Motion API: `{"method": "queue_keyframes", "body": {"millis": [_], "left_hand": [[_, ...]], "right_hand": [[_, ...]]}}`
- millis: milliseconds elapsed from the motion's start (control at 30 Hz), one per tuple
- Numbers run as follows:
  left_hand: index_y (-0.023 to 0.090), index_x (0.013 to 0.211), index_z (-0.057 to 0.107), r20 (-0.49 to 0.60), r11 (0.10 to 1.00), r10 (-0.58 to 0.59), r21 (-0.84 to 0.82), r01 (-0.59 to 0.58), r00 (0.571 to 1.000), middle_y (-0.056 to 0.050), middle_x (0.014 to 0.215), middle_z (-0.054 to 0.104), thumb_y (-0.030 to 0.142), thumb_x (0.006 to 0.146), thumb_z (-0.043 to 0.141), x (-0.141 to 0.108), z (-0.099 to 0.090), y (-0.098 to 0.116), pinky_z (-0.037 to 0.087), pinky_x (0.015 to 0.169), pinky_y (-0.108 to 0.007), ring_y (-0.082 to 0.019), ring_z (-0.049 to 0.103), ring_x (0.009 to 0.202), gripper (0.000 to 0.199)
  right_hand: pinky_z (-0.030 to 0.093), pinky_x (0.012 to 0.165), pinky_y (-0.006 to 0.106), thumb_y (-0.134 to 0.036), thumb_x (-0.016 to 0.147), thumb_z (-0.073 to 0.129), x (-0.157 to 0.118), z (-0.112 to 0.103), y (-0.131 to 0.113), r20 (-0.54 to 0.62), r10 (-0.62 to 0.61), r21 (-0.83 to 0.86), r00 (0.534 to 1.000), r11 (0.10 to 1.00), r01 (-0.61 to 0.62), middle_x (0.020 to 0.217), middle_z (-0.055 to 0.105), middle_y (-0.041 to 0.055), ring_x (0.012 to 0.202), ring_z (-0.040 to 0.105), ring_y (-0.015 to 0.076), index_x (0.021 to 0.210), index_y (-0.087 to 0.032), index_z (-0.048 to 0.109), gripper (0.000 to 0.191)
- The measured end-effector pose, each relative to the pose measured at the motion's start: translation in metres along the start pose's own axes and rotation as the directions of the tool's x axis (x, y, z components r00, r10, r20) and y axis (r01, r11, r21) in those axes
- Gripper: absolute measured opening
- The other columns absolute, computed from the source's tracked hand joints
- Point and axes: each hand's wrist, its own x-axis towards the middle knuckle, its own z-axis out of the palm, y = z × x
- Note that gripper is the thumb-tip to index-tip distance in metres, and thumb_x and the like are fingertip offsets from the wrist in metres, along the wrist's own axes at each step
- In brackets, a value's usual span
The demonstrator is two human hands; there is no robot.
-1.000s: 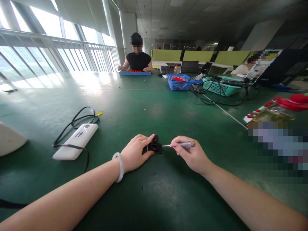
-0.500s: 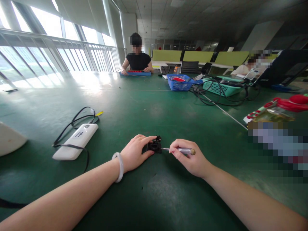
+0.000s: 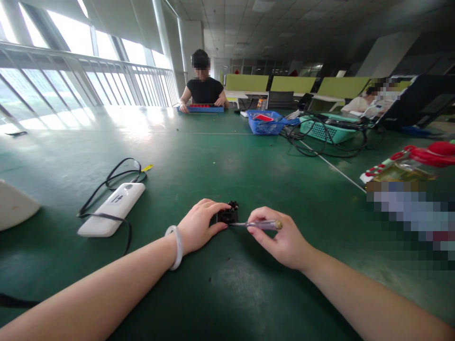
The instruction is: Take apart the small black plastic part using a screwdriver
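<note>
On the green table (image 3: 185, 170) lies a small black part (image 3: 227, 216) with a round recess and a knobbly upper end; its exact kind I cannot make out. My left hand (image 3: 201, 222), with a pale bangle at the wrist, grips it from the left between thumb and fingers. My right hand (image 3: 275, 237) is closed around a screwdriver (image 3: 265, 225) with a translucent purplish handle. The screwdriver lies nearly level, its thin shaft pointing left. Its tip is at the near edge of the black part, close to my left thumb; whether it touches is too small to tell.
A white power bank (image 3: 112, 208) with a black cable sits left. Farther back are a blue basket (image 3: 266, 125), a teal basket (image 3: 329, 132) and tangled black cables (image 3: 302, 142). A red-topped bottle (image 3: 408, 166) stands right. A person (image 3: 202, 90) sits across the table.
My right hand has moved the screwdriver slightly left and nearer to me, so its tip passes from the part's right side to its near edge. My left hand stays in place.
</note>
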Motion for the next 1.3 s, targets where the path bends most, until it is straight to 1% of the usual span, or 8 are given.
{"method": "queue_keyframes", "body": {"millis": [100,233,300,633,833,1067,1300], "left_hand": [[0.025,0.119,0.059,0.004,1.0,0.003,0.01,-0.003,1.0,-0.004,0.112,0.066,0.028,0.082,0.067,0.001,-0.0001,0.0001,0.044,0.097,-0.04,-0.024,0.055,0.107,0.038],[0.024,0.12,0.059,0.012,1.0,0.009,0.023,-0.009,1.0,-0.004,0.111,0.067,0.029,0.081,0.068,0.002,0.0006,-0.0004,0.043,0.098,-0.04,-0.024,0.055,0.108,0.04],[0.024,0.12,0.059,0.014,1.0,0.011,0.025,-0.012,1.0,-0.005,0.112,0.066,0.03,0.081,0.069,0.0021,0.0012,-0.0008,0.043,0.098,-0.04,-0.024,0.054,0.108,0.041],[0.024,0.12,0.059,0.017,0.999,0.004,0.034,-0.004,1.0,-0.004,0.112,0.067,0.031,0.081,0.069,0.0021,0.0008,-0.0001,0.043,0.098,-0.04,-0.024,0.054,0.109,0.041],[0.024,0.12,0.059,0.023,1.0,0.008,0.026,-0.008,1.0,-0.004,0.115,0.066,0.031,0.081,0.069,0.003,0.0016,-0.0008,0.042,0.099,-0.04,-0.024,0.054,0.109,0.042],[0.024,0.121,0.058,0.007,0.999,0.026,0.026,-0.026,1.0,-0.003,0.118,0.065,0.031,0.081,0.069,0.0016,0.0009,-0.0006,0.041,0.1,-0.041,-0.024,0.052,0.112,0.042],[0.025,0.123,0.057,0.031,1.0,-0.002,0.021,0.001,1.0,-0.004,0.116,0.066,0.03,0.082,0.067,0.0012,0.0003,0.0024,0.042,0.099,-0.042,-0.025,0.052,0.111,0.042]], "right_hand": [[0.047,0.063,0.023,-0.023,0.084,0.059,-0.0005,0.0014,0.0009,0.009,-0.005,0.003,1.0,1.0,0.005,0.077,0.065,-0.0008,0.068,0.061,0.0125,0.085,-0.022,0.059,0.002],[0.048,0.069,0.025,-0.022,0.085,0.059,0.0003,0.0031,0.0014,0.114,-0.01,0.008,0.993,1.0,0.009,0.083,0.067,0.0005,0.075,0.063,0.0135,0.087,-0.022,0.062,0.003],[0.048,0.069,0.025,-0.021,0.086,0.059,0.0005,0.0038,0.0016,0.135,-0.023,0.014,0.991,1.0,0.021,0.084,0.067,0.0009,0.076,0.063,0.0135,0.089,-0.022,0.062,0.004],[0.049,0.073,0.024,-0.021,0.086,0.061,-0.0006,0.0059,-0.0005,0.124,-0.115,0.036,0.986,0.993,0.111,0.086,0.069,0.0019,0.078,0.064,0.0131,0.091,-0.022,0.065,0.007],[0.049,0.074,0.025,-0.022,0.087,0.059,-0.0008,0.0057,-0.0014,0.152,-0.067,0.01,0.986,0.998,0.066,0.088,0.069,0.0021,0.079,0.064,0.0135,0.093,-0.022,0.065,0.009],[0.05,0.078,0.025,-0.025,0.088,0.056,-0.0033,0.0034,-0.0017,0.15,-0.074,0.014,0.986,0.997,0.073,0.095,0.07,0.0024,0.086,0.065,0.0136,0.102,-0.022,0.064,0.016],[0.051,0.079,0.028,-0.027,0.089,0.054,-0.0031,0.0032,-0.0028,0.143,-0.052,0.015,0.988,0.999,0.051,0.097,0.071,0.0035,0.086,0.066,0.0153,0.103,-0.023,0.063,0.018]]}}
